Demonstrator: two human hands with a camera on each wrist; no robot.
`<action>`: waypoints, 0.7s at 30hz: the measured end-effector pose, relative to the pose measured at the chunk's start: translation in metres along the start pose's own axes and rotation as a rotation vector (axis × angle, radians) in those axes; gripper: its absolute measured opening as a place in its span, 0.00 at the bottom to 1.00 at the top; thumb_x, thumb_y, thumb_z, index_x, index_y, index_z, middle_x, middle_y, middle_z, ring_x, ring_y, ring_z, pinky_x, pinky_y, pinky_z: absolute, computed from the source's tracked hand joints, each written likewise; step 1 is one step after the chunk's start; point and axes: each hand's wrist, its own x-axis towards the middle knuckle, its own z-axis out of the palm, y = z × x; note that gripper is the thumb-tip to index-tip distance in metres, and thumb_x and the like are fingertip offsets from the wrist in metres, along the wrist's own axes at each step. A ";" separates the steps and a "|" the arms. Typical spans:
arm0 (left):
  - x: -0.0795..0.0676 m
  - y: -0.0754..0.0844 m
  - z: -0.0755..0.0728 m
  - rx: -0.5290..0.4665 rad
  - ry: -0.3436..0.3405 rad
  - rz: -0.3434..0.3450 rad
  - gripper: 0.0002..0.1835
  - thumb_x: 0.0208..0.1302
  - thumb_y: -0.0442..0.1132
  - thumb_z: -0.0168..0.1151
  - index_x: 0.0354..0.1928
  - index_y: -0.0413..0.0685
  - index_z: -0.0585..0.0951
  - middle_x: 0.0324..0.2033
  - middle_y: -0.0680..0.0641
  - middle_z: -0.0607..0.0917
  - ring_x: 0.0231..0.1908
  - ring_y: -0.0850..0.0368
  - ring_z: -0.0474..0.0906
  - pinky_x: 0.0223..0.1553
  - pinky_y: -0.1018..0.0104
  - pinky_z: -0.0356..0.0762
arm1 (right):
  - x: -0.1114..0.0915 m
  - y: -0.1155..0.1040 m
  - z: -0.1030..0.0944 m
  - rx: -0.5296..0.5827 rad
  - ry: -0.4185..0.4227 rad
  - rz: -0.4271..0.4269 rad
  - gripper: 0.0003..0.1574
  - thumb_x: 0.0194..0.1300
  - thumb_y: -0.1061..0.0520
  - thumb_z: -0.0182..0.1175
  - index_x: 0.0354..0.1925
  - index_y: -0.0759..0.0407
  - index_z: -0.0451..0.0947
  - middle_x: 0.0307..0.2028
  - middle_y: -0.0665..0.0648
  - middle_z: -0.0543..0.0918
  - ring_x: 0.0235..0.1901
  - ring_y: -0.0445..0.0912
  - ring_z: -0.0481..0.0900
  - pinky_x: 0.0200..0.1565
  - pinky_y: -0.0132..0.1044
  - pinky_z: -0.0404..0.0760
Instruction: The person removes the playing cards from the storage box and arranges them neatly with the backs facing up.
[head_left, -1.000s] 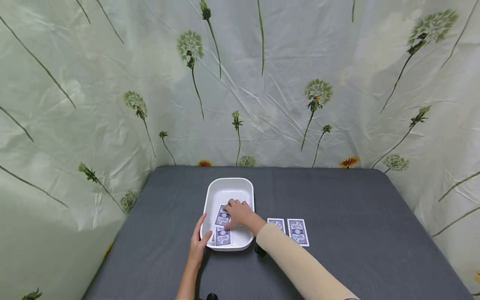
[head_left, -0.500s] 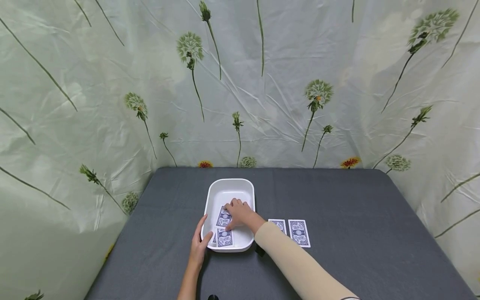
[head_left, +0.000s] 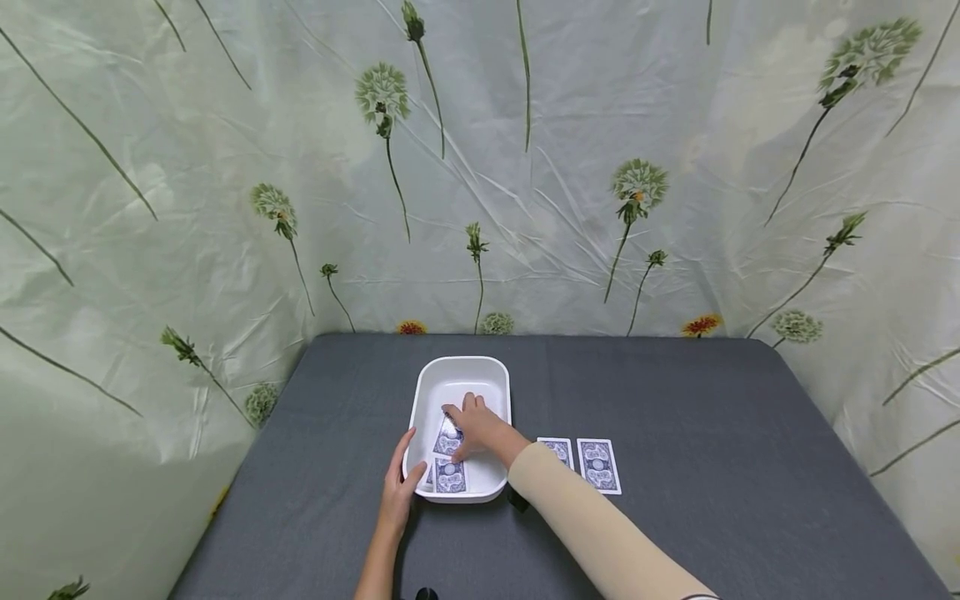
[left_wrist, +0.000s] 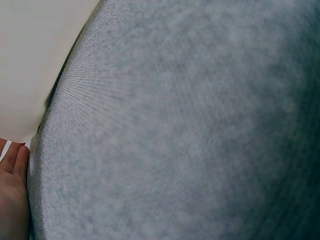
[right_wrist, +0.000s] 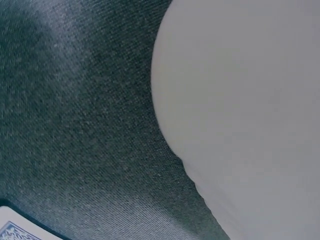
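A white rectangular tray (head_left: 431,379) stands on the dark grey table. My left hand (head_left: 396,492) holds its near left wall, fingers along the outside and thumb over the rim; part of this hand (left_wrist: 12,192) shows in the left wrist view. Inside the tray, my right hand (head_left: 480,429) holds a blue-backed playing card (head_left: 447,439) between index finger and thumb. That card seems slightly tilted, its right part hidden by the hand. Nearer me lies another playing card (head_left: 450,477), with a card edge (head_left: 429,477) showing at its left.
Right of the tray, two face-down cards lie on the table (head_left: 675,400): one partly behind my sleeve (head_left: 553,448), the other in full view (head_left: 598,467). A floral curtain (head_left: 562,167) hangs behind. A small black object (head_left: 427,594) is at the bottom edge.
My right index finger has shifted slightly and its other fingers are more spread. The card under it now catches a bright glare. My left hand and the tray hold still.
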 end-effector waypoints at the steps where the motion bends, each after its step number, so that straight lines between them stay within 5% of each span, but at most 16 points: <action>1: 0.001 -0.003 0.000 -0.011 0.000 -0.007 0.30 0.58 0.30 0.50 0.65 0.42 0.61 0.66 0.38 0.60 0.64 0.43 0.54 0.62 0.45 0.50 | 0.000 0.000 -0.001 0.012 -0.012 0.004 0.55 0.38 0.36 0.70 0.64 0.44 0.60 0.43 0.55 0.64 0.41 0.46 0.60 0.44 0.33 0.68; 9: 0.010 -0.034 -0.001 -0.022 0.002 -0.011 0.31 0.59 0.32 0.52 0.66 0.47 0.60 0.67 0.41 0.58 0.66 0.45 0.51 0.63 0.45 0.48 | -0.005 -0.003 -0.006 0.003 -0.056 0.005 0.47 0.38 0.37 0.71 0.57 0.41 0.65 0.46 0.55 0.63 0.44 0.47 0.60 0.44 0.34 0.70; 15: 0.010 -0.034 -0.001 -0.039 0.004 -0.008 0.31 0.59 0.32 0.52 0.66 0.47 0.60 0.68 0.43 0.58 0.66 0.48 0.52 0.63 0.47 0.49 | -0.009 -0.006 -0.008 -0.035 -0.057 -0.024 0.45 0.40 0.36 0.70 0.54 0.43 0.62 0.49 0.54 0.65 0.47 0.47 0.62 0.47 0.34 0.72; 21: 0.009 -0.033 -0.001 -0.027 0.008 -0.007 0.30 0.59 0.31 0.51 0.66 0.47 0.61 0.67 0.44 0.59 0.63 0.58 0.55 0.61 0.61 0.53 | -0.017 -0.005 -0.005 -0.073 -0.054 -0.049 0.46 0.43 0.36 0.67 0.57 0.46 0.61 0.51 0.53 0.66 0.52 0.46 0.65 0.47 0.36 0.74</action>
